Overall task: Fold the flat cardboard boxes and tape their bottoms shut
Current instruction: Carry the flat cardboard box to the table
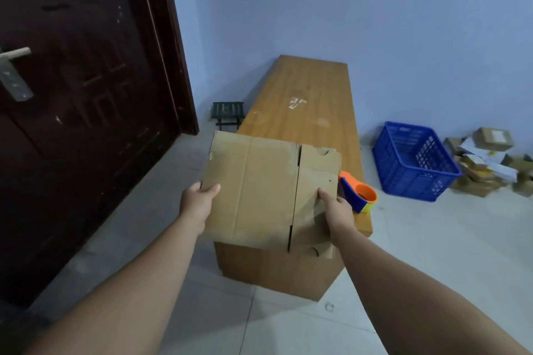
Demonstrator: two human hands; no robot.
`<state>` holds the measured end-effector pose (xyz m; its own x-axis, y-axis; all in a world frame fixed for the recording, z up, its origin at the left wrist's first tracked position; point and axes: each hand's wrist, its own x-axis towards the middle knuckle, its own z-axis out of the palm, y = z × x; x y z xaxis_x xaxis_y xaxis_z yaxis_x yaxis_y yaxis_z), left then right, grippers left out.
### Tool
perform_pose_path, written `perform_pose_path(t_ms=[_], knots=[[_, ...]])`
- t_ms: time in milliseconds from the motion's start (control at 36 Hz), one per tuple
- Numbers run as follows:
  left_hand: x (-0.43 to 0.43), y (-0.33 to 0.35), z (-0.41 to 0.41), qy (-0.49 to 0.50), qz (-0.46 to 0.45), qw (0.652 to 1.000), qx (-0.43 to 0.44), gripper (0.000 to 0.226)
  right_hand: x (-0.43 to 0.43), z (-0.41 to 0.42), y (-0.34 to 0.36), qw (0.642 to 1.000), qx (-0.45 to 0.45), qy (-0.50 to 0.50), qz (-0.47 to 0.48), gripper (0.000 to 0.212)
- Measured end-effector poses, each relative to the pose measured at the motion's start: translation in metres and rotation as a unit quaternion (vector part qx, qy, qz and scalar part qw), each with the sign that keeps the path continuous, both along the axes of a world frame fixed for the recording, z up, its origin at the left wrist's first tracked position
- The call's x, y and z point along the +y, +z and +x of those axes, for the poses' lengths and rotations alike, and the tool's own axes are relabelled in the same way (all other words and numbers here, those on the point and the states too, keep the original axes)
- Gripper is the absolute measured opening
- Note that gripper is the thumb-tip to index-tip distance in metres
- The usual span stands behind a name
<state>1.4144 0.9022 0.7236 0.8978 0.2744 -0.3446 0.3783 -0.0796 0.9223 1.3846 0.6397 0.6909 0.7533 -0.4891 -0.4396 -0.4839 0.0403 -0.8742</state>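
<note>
One flattened brown cardboard box (259, 190) is held above the near end of one long wooden desk (302, 95), left hand (199, 199) and right hand (336, 207) each gripping an edge, beside one orange-and-blue tape dispenser (359, 194).

Wooden bench (302, 86): tape dispenser (359, 194) at near right edge.

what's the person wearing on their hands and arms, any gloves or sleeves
Nothing that shows. The left hand and right hand are bare: no gloves, rings, watch or bracelet. No sleeves appear anywhere up to the frame edge.
</note>
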Motion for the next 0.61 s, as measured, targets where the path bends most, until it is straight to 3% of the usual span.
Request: perform_pose_path(t_ms=[389, 611], knots=[[-0.021, -0.001, 0.121, -0.037, -0.001, 0.998, 0.053, 0.041, -0.021, 0.120, -0.008, 1.000, 0.025, -0.016, -0.002, 0.071], [-0.043, -0.006, 0.198, -0.052, 0.026, 0.996, 0.073, 0.057, -0.040, 0.194, -0.011, 0.999, 0.042, -0.013, 0.009, 0.064]])
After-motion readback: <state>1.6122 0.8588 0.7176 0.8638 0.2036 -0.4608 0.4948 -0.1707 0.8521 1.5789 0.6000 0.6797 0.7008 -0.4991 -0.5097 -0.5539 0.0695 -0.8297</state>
